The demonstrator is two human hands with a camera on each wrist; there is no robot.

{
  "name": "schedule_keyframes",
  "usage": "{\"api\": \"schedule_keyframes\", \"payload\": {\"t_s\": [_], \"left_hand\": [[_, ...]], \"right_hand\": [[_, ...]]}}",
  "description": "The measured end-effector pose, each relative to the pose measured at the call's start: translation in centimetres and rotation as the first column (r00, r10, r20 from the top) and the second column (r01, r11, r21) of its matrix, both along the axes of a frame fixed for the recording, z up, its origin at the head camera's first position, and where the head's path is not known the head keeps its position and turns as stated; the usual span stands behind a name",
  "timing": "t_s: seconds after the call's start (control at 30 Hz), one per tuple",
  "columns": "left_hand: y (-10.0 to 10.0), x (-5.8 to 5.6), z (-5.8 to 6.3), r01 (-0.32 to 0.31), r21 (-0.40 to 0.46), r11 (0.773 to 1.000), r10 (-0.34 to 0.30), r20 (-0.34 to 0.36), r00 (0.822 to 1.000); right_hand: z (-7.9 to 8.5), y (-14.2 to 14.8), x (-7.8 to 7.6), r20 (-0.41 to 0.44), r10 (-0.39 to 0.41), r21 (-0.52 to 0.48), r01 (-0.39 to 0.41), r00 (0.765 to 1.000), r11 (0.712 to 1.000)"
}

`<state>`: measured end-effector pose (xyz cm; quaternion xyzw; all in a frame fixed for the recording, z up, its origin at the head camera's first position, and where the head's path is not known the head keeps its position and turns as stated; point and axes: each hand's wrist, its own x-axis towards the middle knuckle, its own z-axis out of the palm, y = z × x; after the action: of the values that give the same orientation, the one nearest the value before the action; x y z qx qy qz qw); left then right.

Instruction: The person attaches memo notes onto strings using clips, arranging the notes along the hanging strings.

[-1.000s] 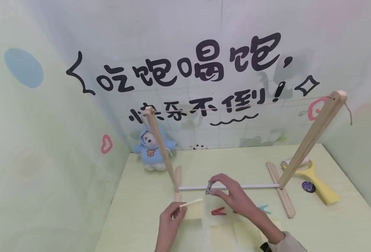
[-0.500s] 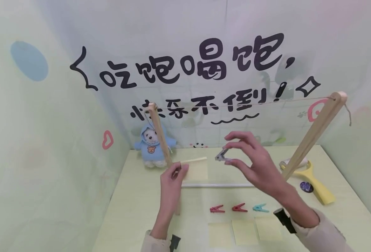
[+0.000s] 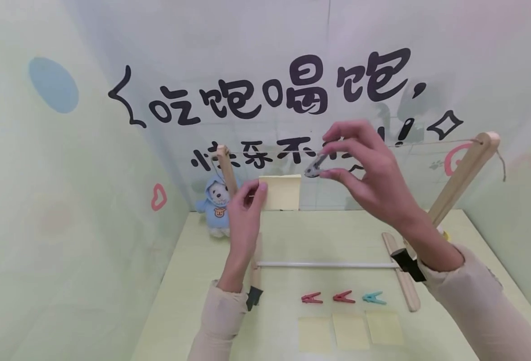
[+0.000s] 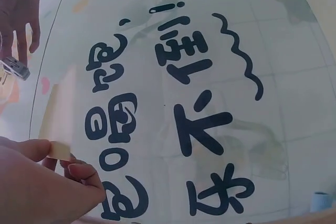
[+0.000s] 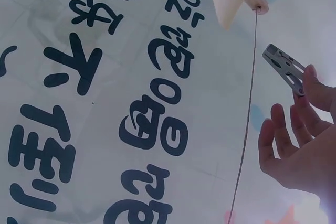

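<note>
My left hand (image 3: 245,210) pinches a pale yellow sticky note (image 3: 284,193) by its left side, holding it up just below the string (image 5: 248,119) in the head view. Between the thumb and fingertips of my right hand (image 3: 375,175) is a grey clothespin (image 3: 314,166), to the right of the note. The right wrist view shows this clothespin (image 5: 283,69) beside the string, apart from it. The string runs between the tops of two wooden posts (image 3: 464,175). In the left wrist view the note (image 4: 56,119) stands upright from the fingers.
Two red clothespins (image 3: 312,298) and a blue one (image 3: 374,298) lie in a row on the table (image 3: 193,301). Several yellow sticky notes (image 3: 351,332) lie in front of them. A white rod (image 3: 324,264) joins the post bases. A blue plush toy (image 3: 217,208) sits behind the left post.
Both hands have risen from near the tabletop to the string's height, the left carrying the sticky note and the right the grey clothespin. The grips look the same.
</note>
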<state>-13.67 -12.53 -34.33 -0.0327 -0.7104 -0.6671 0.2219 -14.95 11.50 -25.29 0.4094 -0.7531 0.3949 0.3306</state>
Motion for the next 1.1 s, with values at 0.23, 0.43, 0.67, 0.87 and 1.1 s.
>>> {"api": "schedule_keyframes", "payload": {"t_s": [0.23, 0.43, 0.67, 0.87, 1.1], "left_hand": [[1.2, -1.4, 1.6, -0.013, 0.017, 1.000, 0.014, -0.039, 0.999], [1.8, -2.3, 2.2, -0.065, 0.016, 0.998, 0.066, -0.108, 0.992], [2.1, -2.6, 2.4, -0.113, 0.021, 0.993, 0.115, -0.150, 0.982], [1.9, -2.6, 2.6, -0.130, 0.026, 0.991, 0.133, -0.165, 0.977], [1.8, -2.7, 2.6, -0.123, 0.042, 0.992, 0.128, -0.158, 0.979]], "right_hand": [[2.1, -0.9, -1.7, -0.029, 0.021, -0.074, -0.023, 0.999, 0.997], [3.2, -1.8, -3.3, -0.047, 0.047, -0.086, -0.051, 0.998, 0.995], [3.2, -2.8, -4.2, 0.035, 0.047, -0.074, -0.045, 0.998, 0.996], [3.2, -3.5, -4.4, 0.013, 0.067, -0.063, -0.066, 0.998, 0.996], [3.2, -4.2, -4.8, -0.012, 0.084, -0.053, -0.084, 0.996, 0.995]]}}
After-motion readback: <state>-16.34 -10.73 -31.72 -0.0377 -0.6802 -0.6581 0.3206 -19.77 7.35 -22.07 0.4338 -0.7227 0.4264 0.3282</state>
